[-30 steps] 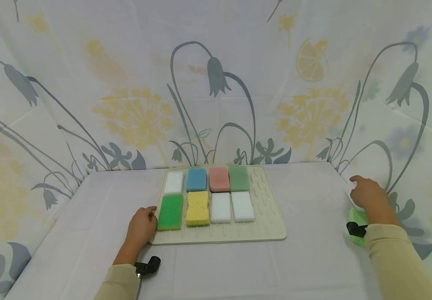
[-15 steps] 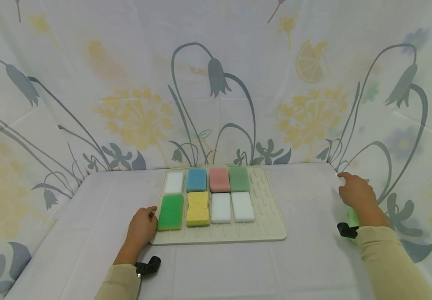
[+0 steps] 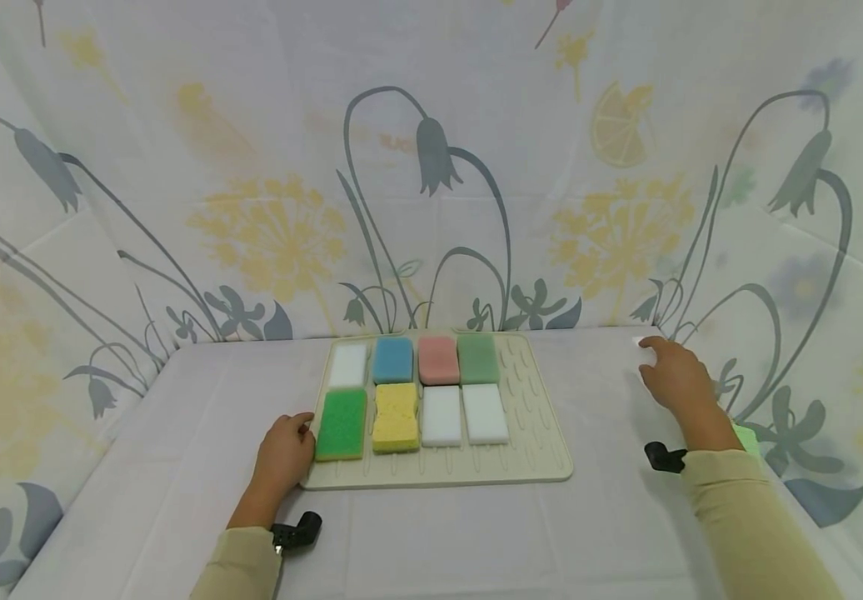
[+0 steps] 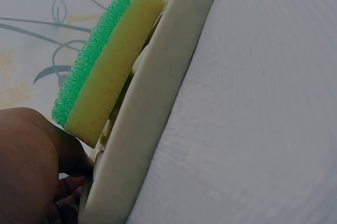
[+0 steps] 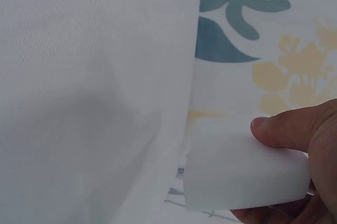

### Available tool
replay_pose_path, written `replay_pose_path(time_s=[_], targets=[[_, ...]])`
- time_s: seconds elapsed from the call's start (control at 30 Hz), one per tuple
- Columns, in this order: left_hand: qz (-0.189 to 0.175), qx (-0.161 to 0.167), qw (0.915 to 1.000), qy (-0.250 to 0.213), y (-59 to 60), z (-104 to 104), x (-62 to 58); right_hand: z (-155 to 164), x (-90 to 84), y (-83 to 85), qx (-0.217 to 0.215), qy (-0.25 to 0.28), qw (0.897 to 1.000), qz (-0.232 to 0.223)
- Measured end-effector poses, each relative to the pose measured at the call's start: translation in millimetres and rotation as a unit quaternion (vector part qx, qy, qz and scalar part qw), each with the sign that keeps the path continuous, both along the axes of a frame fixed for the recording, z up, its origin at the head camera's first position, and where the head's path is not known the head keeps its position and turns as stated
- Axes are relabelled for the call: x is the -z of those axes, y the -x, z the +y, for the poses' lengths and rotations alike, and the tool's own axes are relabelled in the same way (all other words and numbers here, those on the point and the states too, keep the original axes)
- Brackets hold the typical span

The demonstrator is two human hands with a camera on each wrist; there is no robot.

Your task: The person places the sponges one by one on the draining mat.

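At its left edge my left hand (image 3: 285, 450) pinches the cream tray (image 3: 536, 450), with the thumb at the rim close beside a green-topped yellow scouring sponge (image 4: 105, 71). Up at the right, well away from the tray, my right hand (image 3: 679, 379) grips a white sponge block (image 5: 242, 174) between thumb and fingers; most of the block is hidden in the head view. On the tray's back row lie a white sponge (image 3: 347, 365), a blue one (image 3: 392, 360), a pink one (image 3: 438, 359) and a muted green one (image 3: 478, 357). A yellow sponge (image 3: 396, 418) and two white sponges (image 3: 441, 416) fill the front row.
A light green object (image 3: 748, 437) is partly hidden behind the right forearm. The tray's right strip of ridged surface (image 3: 525, 392) bears no sponge. A flower-printed cloth (image 3: 431, 167) rises behind the white table cover (image 3: 611, 517) and at both sides.
My right hand has moved left from the far right side, carrying the white sponge block. The left hand, the tray and the sponges on it stay in place.
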State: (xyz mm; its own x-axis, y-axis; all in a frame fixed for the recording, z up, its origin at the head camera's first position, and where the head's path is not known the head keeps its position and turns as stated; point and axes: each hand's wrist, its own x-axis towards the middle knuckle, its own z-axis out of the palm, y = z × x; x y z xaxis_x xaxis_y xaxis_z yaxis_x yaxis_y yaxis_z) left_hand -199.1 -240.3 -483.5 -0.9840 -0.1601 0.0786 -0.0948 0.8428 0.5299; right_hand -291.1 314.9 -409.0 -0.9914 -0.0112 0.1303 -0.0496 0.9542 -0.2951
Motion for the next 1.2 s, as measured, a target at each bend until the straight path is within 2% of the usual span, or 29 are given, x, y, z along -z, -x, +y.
replay_pose_path(time_s=[0.3, 0.47, 0.73, 0.97, 1.07, 1.2], targets=[[-0.002, 0.0, 1.0, 0.007, -0.9, 1.3, -4.7, -21.2, 1.9, 4.6, -0.023, -0.003, 0.999, 0.025], [-0.003, -0.005, 1.0, 0.006, -0.4, 0.2, -3.5, -32.2, 4.1, 6.6, -0.037, -0.014, 0.999, 0.038], [-0.005, -0.006, 1.0, 0.006, -0.9, -0.1, -3.0, -48.6, 5.8, 9.6, -0.037, -0.016, 0.999, 0.024], [0.003, 0.0, 1.0, 0.005, 0.5, 0.4, -1.5, -59.4, 6.7, 11.5, -0.057, 0.002, 0.997, 0.052], [0.003, 0.0, 1.0, 0.003, 0.7, 0.7, -0.7, -63.9, 5.6, 12.3, -0.063, 0.002, 0.997, 0.041], [0.002, -0.002, 1.0, 0.002, -0.5, 1.2, -1.6, -72.0, 2.7, 13.7, -0.076, 0.0, 0.997, 0.003]])
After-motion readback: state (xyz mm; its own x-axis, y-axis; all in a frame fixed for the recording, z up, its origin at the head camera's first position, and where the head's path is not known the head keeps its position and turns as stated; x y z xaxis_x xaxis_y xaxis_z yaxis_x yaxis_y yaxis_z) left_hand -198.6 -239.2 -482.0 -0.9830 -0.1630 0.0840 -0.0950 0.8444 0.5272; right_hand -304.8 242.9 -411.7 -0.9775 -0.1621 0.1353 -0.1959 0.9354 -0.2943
